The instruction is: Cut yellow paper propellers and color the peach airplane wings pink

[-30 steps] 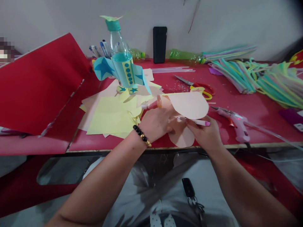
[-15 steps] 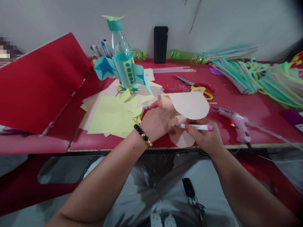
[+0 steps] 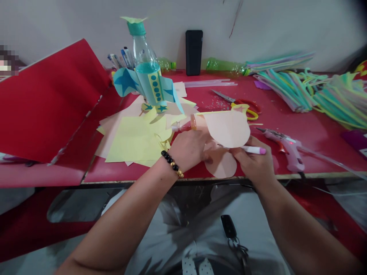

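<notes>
At the bench's [image 3: 301, 126] near edge, the left hand [image 3: 189, 149] is closed on a curled peach paper shape [image 3: 229, 128], held raised just above a flat peach cut-out [image 3: 223, 165]. The right hand [image 3: 255, 164], just beside it, pinches a white marker [image 3: 252, 150] with a pink cap, its tip hidden behind the raised paper. Yellow sheets [image 3: 134, 139] and a blue bottle rocket [image 3: 149, 78] lie left, scissors [image 3: 243, 105] behind, and a pink glue gun [image 3: 288, 148] right.
</notes>
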Tool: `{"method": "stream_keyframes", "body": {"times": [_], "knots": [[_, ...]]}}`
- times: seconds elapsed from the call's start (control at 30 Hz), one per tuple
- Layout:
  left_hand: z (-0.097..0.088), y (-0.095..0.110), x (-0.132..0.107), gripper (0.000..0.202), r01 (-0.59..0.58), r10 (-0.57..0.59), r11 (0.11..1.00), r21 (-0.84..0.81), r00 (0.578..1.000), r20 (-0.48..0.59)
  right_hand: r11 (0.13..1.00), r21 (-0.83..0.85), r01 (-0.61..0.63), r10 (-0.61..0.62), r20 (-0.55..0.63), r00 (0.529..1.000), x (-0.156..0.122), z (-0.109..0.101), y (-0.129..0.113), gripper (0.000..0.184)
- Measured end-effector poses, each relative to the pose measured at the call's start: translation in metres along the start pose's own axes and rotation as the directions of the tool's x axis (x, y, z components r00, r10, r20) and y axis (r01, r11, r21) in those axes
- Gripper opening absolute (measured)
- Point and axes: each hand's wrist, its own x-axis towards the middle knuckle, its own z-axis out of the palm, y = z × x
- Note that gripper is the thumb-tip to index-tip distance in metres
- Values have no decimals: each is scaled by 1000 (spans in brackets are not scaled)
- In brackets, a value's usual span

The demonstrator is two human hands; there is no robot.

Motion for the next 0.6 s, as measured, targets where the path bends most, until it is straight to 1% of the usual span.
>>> {"method": "stream_keyframes", "body": {"times": [0.13, 0.27, 0.43, 0.6], "knots": [[1, 0, 2, 51, 23, -24, 999, 25, 999, 21, 999, -30, 25, -25, 8, 1000, 6, 2, 4, 16], [-2, 1, 2, 52, 14, -14, 1000, 6, 999, 32, 997, -57, 46, -47, -25, 999, 9, 5, 5, 11], [-4, 3, 2, 54, -8, 8, 1000, -12, 1000, 26, 997, -73, 18, -21, -33, 999, 10, 9, 8, 3], [-4, 4, 2, 51, -8, 8, 1000, 0, 1000, 13, 990, -132, 41, -44, -23, 999, 12, 10, 10, 4]]}}
